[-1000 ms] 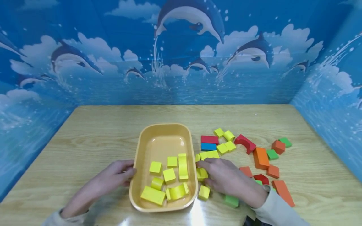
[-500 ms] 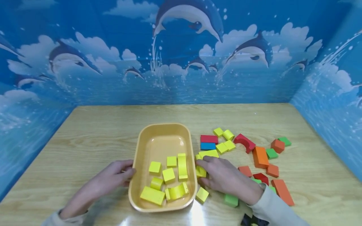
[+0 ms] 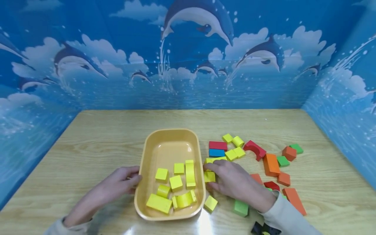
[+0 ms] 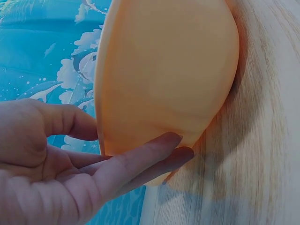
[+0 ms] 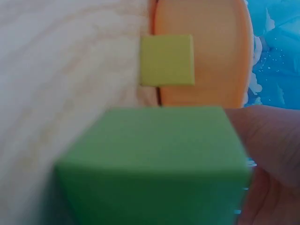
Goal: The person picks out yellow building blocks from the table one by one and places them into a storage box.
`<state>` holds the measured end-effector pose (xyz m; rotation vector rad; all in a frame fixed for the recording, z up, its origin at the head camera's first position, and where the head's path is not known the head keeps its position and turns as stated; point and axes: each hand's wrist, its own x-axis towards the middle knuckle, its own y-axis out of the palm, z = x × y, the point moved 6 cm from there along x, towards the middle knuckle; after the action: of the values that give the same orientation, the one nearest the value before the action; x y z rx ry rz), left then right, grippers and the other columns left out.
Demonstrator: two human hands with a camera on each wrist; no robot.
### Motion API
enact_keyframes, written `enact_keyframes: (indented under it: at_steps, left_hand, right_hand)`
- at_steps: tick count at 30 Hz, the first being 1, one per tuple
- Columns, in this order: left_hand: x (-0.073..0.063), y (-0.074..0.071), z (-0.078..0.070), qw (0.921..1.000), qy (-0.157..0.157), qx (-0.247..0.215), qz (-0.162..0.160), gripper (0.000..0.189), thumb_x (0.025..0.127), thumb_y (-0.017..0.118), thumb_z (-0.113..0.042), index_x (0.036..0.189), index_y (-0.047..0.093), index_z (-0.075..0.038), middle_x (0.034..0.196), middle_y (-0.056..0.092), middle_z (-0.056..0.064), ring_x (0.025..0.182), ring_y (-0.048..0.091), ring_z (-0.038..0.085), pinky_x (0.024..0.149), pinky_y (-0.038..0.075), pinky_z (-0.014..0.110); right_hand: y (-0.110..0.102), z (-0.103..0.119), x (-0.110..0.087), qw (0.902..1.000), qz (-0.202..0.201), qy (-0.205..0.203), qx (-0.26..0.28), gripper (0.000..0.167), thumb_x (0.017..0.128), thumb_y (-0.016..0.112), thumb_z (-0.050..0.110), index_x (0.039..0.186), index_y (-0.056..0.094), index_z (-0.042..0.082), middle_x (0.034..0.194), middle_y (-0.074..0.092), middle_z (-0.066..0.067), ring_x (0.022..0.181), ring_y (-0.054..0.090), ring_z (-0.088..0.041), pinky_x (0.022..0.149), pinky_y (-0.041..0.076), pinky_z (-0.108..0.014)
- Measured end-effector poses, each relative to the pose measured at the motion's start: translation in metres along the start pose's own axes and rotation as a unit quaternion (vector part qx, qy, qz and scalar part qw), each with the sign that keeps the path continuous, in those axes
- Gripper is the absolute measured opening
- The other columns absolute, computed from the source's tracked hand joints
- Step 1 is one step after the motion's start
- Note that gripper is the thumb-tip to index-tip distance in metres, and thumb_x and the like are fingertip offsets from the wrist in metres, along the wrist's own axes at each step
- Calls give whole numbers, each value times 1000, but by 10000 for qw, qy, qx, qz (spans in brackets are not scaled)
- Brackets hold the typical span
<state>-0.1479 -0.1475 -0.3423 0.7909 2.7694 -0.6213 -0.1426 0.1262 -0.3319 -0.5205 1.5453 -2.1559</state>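
Note:
My left hand is at the left side of a tan plastic tray. In the left wrist view its thumb touches the rim, and its fairly straight fingers lie along the outer wall. Beside the tray's right wall, my right hand has a yellow block between its index finger and thumb. Another long yellow block lies just beyond these fingers, partly covered. In the right wrist view a green block hides most of the hand.
Several yellow blocks lie in the tray. A loose yellow cube sits near its front right corner. Red, blue, orange and green blocks are scattered to the right. A dolphin-printed backdrop surrounds the table.
The yellow block at my right fingers has shifted slightly away from me. The loose yellow cube in front has turned and slid toward the tray. My left hand and the tray stay put.

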Motion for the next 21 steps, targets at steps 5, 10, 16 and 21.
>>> enact_keyframes:
  at_steps: [5, 10, 16, 21]
  left_hand:
    - [0, 0, 0, 10000, -19, -6, 8, 46, 98, 45, -6, 134, 36, 22, 117, 60, 30, 101, 64, 34, 77, 61, 37]
    - [0, -1, -2, 10000, 47, -63, 47, 46, 98, 45, -5, 133, 36, 23, 117, 60, 30, 101, 64, 34, 77, 61, 37]
    - [1, -1, -1, 10000, -31, -9, 31, 47, 99, 45, -6, 135, 35, 22, 118, 60, 30, 101, 64, 33, 77, 61, 36]
    - [0, 0, -1, 9999, 61, -26, 76, 46, 98, 45, -6, 134, 36, 22, 117, 60, 30, 101, 64, 34, 77, 61, 36]
  right_hand:
    - [-23, 0, 3, 9972, -722, -43, 186, 40, 81, 78, 18, 119, 67, 13, 110, 69, -3, 95, 65, -17, 77, 60, -33]
    - [-33, 11, 4, 9863, -1489, -634, 314, 40, 82, 76, 9, 120, 67, 11, 110, 68, -2, 96, 64, -15, 77, 59, -27]
    - [-22, 16, 10, 9888, -1339, -659, 36, 45, 84, 70, 4, 127, 62, 13, 112, 65, -2, 99, 61, -15, 79, 58, -26]
    - [-13, 16, 11, 9905, -1195, -655, -193, 52, 83, 69, 2, 133, 58, 13, 115, 64, -6, 102, 61, -19, 78, 58, -28]
